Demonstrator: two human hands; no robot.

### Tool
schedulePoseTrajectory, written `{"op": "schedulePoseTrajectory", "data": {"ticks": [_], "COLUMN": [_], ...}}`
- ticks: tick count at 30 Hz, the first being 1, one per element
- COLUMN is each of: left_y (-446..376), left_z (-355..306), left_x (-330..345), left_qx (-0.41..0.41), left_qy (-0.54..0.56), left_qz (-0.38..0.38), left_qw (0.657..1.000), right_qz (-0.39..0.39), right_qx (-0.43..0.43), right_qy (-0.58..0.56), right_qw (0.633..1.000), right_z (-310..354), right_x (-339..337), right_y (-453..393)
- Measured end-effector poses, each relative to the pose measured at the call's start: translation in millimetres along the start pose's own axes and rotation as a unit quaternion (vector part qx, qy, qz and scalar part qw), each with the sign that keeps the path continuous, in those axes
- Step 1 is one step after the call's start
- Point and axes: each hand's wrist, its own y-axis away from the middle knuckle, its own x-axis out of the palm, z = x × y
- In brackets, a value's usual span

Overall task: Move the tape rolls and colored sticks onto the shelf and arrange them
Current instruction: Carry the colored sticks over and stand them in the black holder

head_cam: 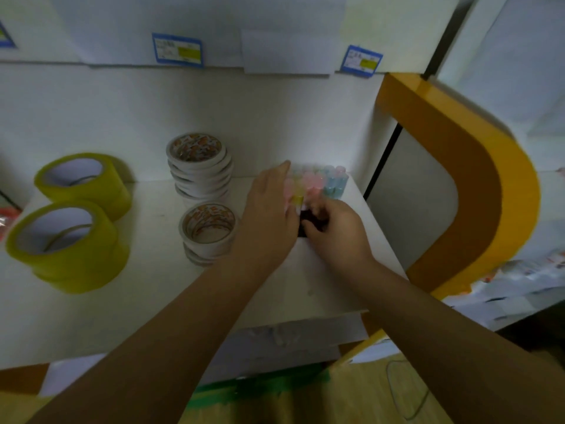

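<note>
From the head camera, most of the work looks done. Two yellow tape rolls (pixel 76 218) already sit on the white shelf (pixel 146 301) at the left, and two stacks of white tape rolls (pixel 204 191) stand near the middle, one behind the other. The colored sticks (pixel 321 182) stand upright in a tight cluster at the shelf's right back corner (pink, yellow and blue, though blurred).

The left hand (pixel 269 218) lies flat with straight fingers against the cluster's left side, steadying it. The right hand (pixel 336 231) has its fingers curled round a small dark object (pixel 308 220) just in front of the sticks; what that object is cannot be told.

What remains appears to be tidying the stick cluster and placing this last piece.
</note>
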Motion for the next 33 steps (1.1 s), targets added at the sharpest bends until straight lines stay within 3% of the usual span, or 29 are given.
{"op": "schedulePoseTrajectory", "data": {"ticks": [4, 9, 14, 24, 33], "left_y": [16, 31, 53, 116, 141], "left_z": [-9, -40, -87, -227, -299], "left_x": [-6, -16, -5, 74, 148], "left_qx": [0.054, 0.067, 0.085, 0.126, 0.129], "left_qy": [-0.054, -0.094, -0.123, -0.115, -0.106], "left_qz": [-0.037, 0.021, 0.056, 0.111, 0.144], "left_qw": [0.996, 0.993, 0.987, 0.979, 0.975], "right_qz": [0.0, 0.08, 0.038, -0.074, -0.082], "right_qx": [-0.009, 0.016, -0.045, -0.005, 0.039], "right_qy": [-0.035, -0.058, -0.013, 0.021, 0.012], "right_qw": [0.999, 0.995, 0.998, 0.997, 0.996], "right_z": [3, 3, -14, -112, -173], "right_x": [-34, -89, -159, -286, -347], "right_y": [31, 72, 120, 192, 242]}}
